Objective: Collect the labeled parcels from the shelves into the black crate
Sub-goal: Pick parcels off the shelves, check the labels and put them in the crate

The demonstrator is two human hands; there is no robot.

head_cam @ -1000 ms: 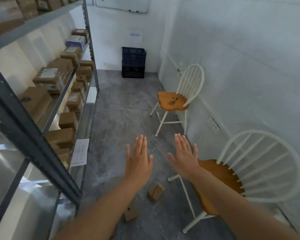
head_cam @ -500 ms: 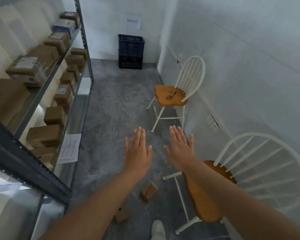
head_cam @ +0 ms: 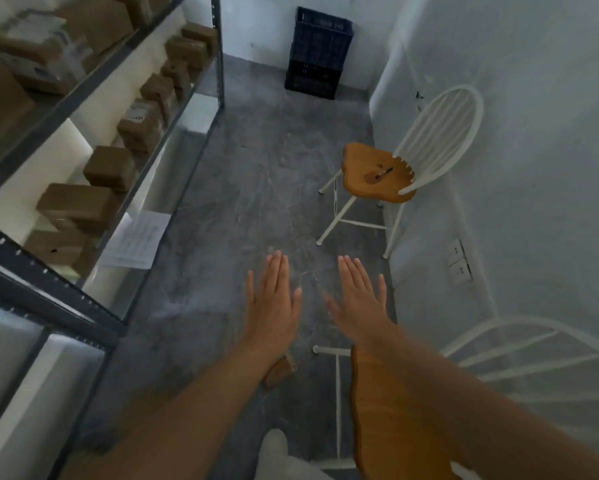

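Note:
My left hand (head_cam: 274, 299) and my right hand (head_cam: 358, 303) are stretched out flat in front of me, palms down, fingers straight, holding nothing. Several brown cardboard parcels (head_cam: 140, 124) sit on the metal shelves (head_cam: 94, 77) along the left wall; one carries a white label. A stack of dark crates (head_cam: 317, 53) stands against the far wall, a blue one above a black one. A small brown parcel (head_cam: 279, 370) lies on the floor, partly hidden under my left forearm.
A white chair with a wooden seat (head_cam: 377, 174) stands by the right wall with a pen on it. A second such chair (head_cam: 388, 417) is close at my right. A sheet of paper (head_cam: 135, 239) hangs at the shelf edge. Grey floor runs down the aisle.
The view has tilted down and moved forward along the aisle; the shelves and crates sit higher in the frame. Both hands stay flat and empty, a little further apart.

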